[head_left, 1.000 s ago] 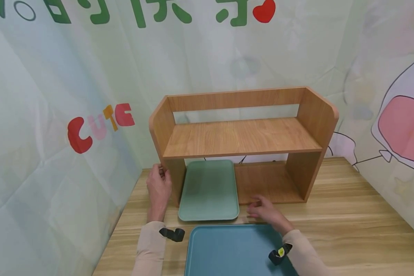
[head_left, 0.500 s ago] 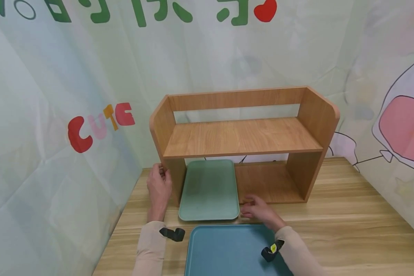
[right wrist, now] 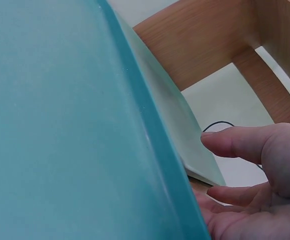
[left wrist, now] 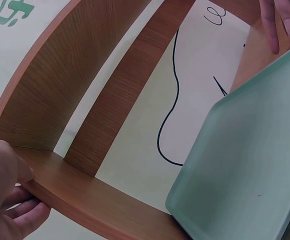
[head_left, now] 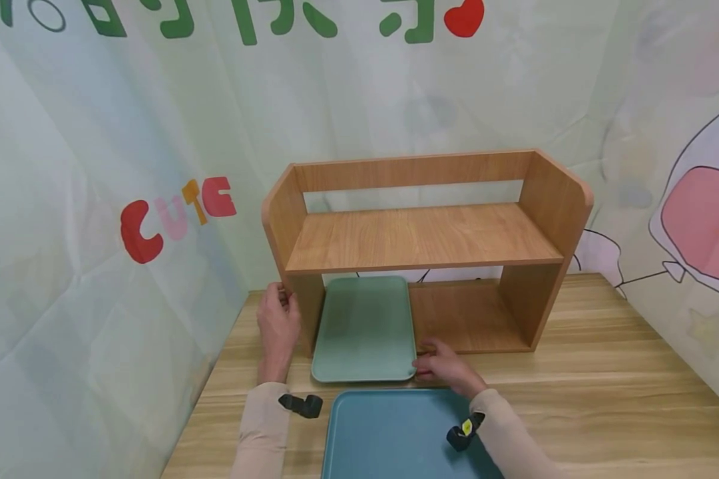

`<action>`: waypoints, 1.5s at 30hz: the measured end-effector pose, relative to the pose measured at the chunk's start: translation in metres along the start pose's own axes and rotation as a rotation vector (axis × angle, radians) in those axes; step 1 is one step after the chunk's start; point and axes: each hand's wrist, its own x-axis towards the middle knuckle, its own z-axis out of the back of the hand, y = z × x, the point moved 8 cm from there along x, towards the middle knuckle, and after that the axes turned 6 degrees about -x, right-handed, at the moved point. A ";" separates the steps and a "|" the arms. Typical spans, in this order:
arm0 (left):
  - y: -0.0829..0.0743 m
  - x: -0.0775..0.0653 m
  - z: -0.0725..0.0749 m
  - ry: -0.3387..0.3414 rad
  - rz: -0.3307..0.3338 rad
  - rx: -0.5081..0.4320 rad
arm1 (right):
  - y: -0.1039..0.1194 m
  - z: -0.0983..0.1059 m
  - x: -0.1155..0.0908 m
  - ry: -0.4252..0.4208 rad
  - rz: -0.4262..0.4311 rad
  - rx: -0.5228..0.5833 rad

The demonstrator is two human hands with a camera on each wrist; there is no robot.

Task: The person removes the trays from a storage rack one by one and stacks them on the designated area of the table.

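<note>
A two-tier wooden desktop shelf (head_left: 419,236) stands on the table. My left hand (head_left: 278,326) grips the front edge of its left side panel; in the left wrist view, the thumb lies on one face with fingers curled round the other. A green tray (head_left: 365,326) leans inside the lower left tier, its front end jutting past the shelf. At that tray's front right corner is my right hand (head_left: 446,367), fingertips right at the rim. Thumb and fingers of the right hand (right wrist: 275,170) stand apart in the right wrist view, beside the green tray's edge (right wrist: 172,100).
In front of the shelf lies a blue tray (head_left: 395,432), under my right forearm. The wooden tabletop (head_left: 611,386) extends to the right. A printed cloth backdrop (head_left: 156,120) hangs behind and at both sides. Both wrists wear small black cameras (head_left: 302,404).
My right hand has moved left from over the table to the green tray's front right corner. The left hand keeps its grip on the shelf, and the trays have not moved.
</note>
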 end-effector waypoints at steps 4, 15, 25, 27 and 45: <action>0.000 0.000 0.000 -0.002 -0.006 -0.005 | -0.001 -0.003 0.000 0.003 -0.001 0.002; -0.001 -0.002 0.000 -0.007 -0.006 -0.003 | -0.003 -0.011 0.005 0.017 0.025 0.010; -0.001 -0.002 -0.001 0.000 -0.005 -0.001 | -0.002 -0.014 0.007 -0.004 0.016 -0.004; 0.000 -0.002 -0.001 -0.002 -0.008 -0.003 | -0.001 -0.014 0.007 -0.005 0.016 -0.006; 0.001 0.000 -0.001 0.004 0.001 0.000 | 0.007 -0.017 0.004 -0.046 0.017 0.104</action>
